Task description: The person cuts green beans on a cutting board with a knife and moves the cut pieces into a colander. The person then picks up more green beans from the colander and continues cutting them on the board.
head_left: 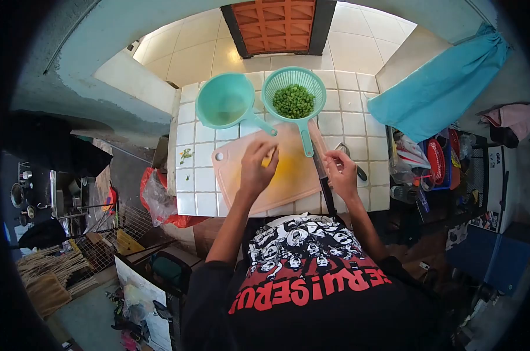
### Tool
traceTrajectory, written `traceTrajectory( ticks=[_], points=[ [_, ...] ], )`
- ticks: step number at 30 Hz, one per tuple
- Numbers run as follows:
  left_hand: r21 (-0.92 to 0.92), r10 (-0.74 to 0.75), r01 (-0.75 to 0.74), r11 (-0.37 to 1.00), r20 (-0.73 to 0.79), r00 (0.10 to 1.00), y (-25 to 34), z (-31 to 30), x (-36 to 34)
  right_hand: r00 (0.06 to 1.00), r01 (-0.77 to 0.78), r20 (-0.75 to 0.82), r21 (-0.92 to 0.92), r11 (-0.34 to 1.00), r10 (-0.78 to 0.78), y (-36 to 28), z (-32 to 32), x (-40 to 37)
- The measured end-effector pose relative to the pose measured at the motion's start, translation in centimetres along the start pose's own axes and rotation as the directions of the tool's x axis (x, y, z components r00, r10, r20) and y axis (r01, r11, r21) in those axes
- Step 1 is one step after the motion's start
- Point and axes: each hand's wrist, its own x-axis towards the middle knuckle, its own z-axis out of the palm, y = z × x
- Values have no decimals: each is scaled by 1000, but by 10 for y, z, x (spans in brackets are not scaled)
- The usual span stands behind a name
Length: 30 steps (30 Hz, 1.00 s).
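Note:
My left hand (258,168) is over the left half of a pale pink cutting board (234,175), its fingers curled together; whether they pinch anything is too small to tell. At the board's right edge, my right hand (341,171) has its fingertips drawn together, with any held item not visible. A knife (325,188) with a black handle lies between that hand and the board. Behind the board stand a green bowl with a handle (225,104) and a green strainer (303,74) holding chopped green pieces (293,101). Yellow colouring shows on the board's middle.
A dark-handled tool (361,172) lies right of my right hand on the white tiled table (379,196). Green and yellow scraps (186,154) are at the left. A red plastic bag (186,220) hangs by the left edge, and a blue cloth (443,93) hangs at the right.

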Motion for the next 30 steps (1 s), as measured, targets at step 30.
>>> traceTrajectory(
  ticks=[30],
  points=[
    [-68,-516,655,752,-679,522,-128,-109,-139,793,541,297,60,839,-532,-99,84,-14]
  ],
)
